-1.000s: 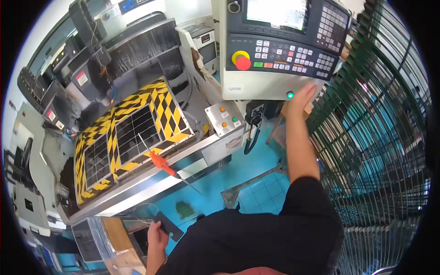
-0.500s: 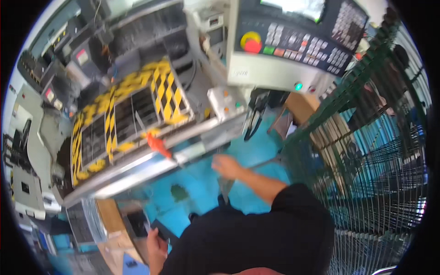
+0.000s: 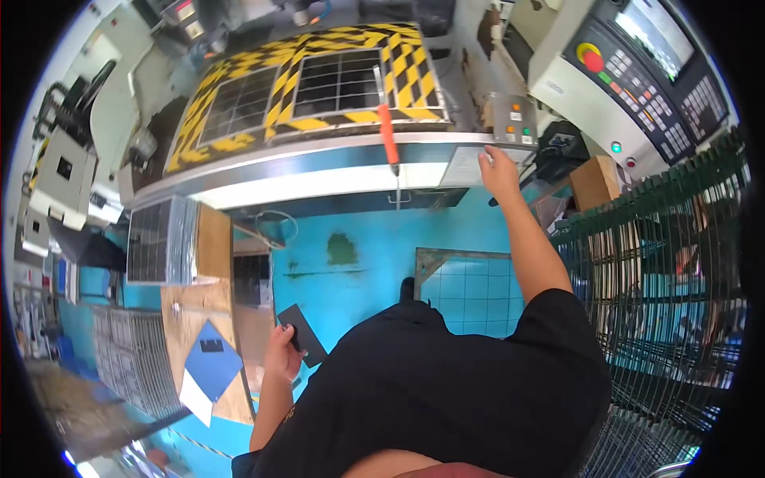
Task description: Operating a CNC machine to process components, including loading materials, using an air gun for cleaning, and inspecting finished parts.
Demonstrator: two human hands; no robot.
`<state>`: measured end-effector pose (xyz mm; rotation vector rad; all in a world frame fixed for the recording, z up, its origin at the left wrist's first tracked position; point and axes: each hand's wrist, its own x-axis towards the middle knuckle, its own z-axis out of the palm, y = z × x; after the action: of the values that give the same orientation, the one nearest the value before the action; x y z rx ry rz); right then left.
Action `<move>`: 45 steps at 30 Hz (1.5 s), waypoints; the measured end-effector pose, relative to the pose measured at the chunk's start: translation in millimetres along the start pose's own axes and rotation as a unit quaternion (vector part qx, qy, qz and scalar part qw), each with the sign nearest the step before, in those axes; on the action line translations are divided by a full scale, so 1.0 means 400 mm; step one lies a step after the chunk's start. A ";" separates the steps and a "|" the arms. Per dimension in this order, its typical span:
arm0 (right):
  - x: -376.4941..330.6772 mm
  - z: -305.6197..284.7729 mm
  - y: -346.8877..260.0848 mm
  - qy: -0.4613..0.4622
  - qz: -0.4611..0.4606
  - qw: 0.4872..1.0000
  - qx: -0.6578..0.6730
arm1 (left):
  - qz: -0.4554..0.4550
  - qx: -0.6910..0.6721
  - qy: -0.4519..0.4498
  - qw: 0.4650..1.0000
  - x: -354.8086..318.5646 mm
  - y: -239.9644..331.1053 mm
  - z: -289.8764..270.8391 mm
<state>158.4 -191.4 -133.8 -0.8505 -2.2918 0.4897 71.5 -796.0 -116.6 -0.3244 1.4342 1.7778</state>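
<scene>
My left hand [image 3: 281,350], low on the left, is closed on a thin dark grey plate [image 3: 307,338], its thumb side against a small black part on the plate. The plate hangs tilted beside my body. My right arm reaches forward, and my right hand [image 3: 498,171] is by the machine's front edge, just below a grey button box [image 3: 512,115] with orange and green buttons. Its fingers are partly stretched and somewhat apart, with nothing seen in them. Whether a fingertip touches the edge or box is hard to tell.
A machine bed [image 3: 335,84] edged in yellow-black tape lies ahead, with an orange-handled tool [image 3: 388,139] at its front. A control panel [image 3: 637,88] stands at right, above green wire racks [image 3: 661,271]. At left, a wooden bench [image 3: 195,295] bears a blue diamond-shaped sheet [image 3: 213,362].
The view has swung, so the machine now lies straighter ahead. My right hand has moved forward to the machine's edge by the button box. My left hand still holds the plate.
</scene>
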 end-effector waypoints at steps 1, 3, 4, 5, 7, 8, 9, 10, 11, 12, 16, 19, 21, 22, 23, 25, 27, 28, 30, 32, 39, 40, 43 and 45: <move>-0.008 0.012 -0.036 -0.009 -0.001 1.000 -0.004 | 0.001 -0.020 0.015 1.000 -0.014 -0.020 -0.037; -0.037 0.051 -0.127 -0.006 -0.046 0.999 0.001 | 0.002 -0.046 0.033 0.998 -0.045 -0.051 -0.092; -0.052 0.073 -0.191 0.004 -0.083 0.996 0.007 | -0.006 -0.063 0.067 0.996 -0.059 -0.061 -0.108; -0.074 0.086 -0.253 0.033 -0.136 0.990 0.014 | -0.014 -0.081 0.100 0.992 -0.070 -0.069 -0.127; -0.083 0.086 -0.420 0.002 -0.222 0.972 0.070 | -0.018 -0.107 0.105 0.989 -0.062 -0.100 -0.198; -0.081 0.081 -0.477 -0.026 -0.298 0.947 0.119 | -0.028 -0.126 0.104 0.986 -0.061 -0.113 -0.222; -0.046 0.092 -0.503 -0.011 -0.327 0.939 0.110 | -0.025 -0.132 0.115 0.984 -0.060 -0.096 -0.212; 0.016 0.115 -0.502 0.036 -0.288 0.951 0.106 | -0.024 -0.137 0.117 0.983 -0.044 -0.093 -0.229; 0.091 0.137 -0.486 0.082 -0.246 0.960 0.101 | -0.013 -0.144 0.104 0.984 -0.022 -0.092 -0.255; 0.169 0.139 -0.501 0.081 -0.143 0.976 0.146 | -0.003 -0.153 0.094 0.984 -0.009 -0.089 -0.280; 0.418 0.286 -0.366 -0.064 -0.153 0.984 -0.060 | 0.054 -0.181 0.134 0.973 0.016 0.001 -0.286; 0.517 0.462 -0.349 -0.218 -0.300 0.924 -0.094 | 0.065 -0.188 0.179 0.964 0.054 0.035 -0.282; 0.570 0.531 -0.356 -0.266 -0.339 0.896 -0.107 | 0.049 -0.221 0.220 0.949 0.089 0.055 -0.248; 0.582 0.560 -0.378 -0.303 -0.371 0.868 -0.128 | 0.044 -0.211 0.222 0.951 0.104 0.074 -0.232; 0.592 0.583 -0.371 -0.307 -0.371 0.868 -0.118 | 0.043 -0.214 0.231 0.948 0.121 0.101 -0.211; 0.622 0.627 -0.362 -0.313 -0.377 0.860 -0.146 | 0.057 -0.232 0.237 0.942 0.151 0.140 -0.176; 0.635 0.641 -0.362 -0.331 -0.395 0.849 -0.111 | 0.055 -0.239 0.259 0.934 0.180 0.169 -0.159; 0.643 0.640 -0.369 -0.347 -0.407 0.840 -0.086 | 0.049 -0.245 0.272 0.929 0.191 0.173 -0.152; 0.651 0.634 -0.378 -0.367 -0.407 0.832 -0.090 | 0.041 -0.236 0.255 0.937 0.211 0.188 -0.148; 0.659 0.641 -0.399 -0.375 -0.421 0.822 -0.079 | 0.047 -0.244 0.236 0.940 0.229 0.211 -0.140; 0.652 0.657 -0.410 -0.345 -0.445 0.820 -0.105 | 0.062 -0.231 0.228 0.944 0.294 0.260 -0.138; 0.652 0.658 -0.411 -0.334 -0.452 0.821 -0.101 | 0.065 -0.235 0.228 0.943 0.298 0.266 -0.135; 0.635 0.666 -0.401 -0.300 -0.463 0.826 -0.110 | 0.064 -0.239 0.219 0.944 0.309 0.267 -0.132; 0.615 0.664 -0.399 -0.293 -0.452 0.834 -0.116 | 0.055 -0.233 0.223 0.945 0.316 0.263 -0.131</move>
<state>-236.5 -170.4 -135.4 0.4314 -2.9965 0.0160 -99.3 -792.5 -141.5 -0.9607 1.3243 2.2286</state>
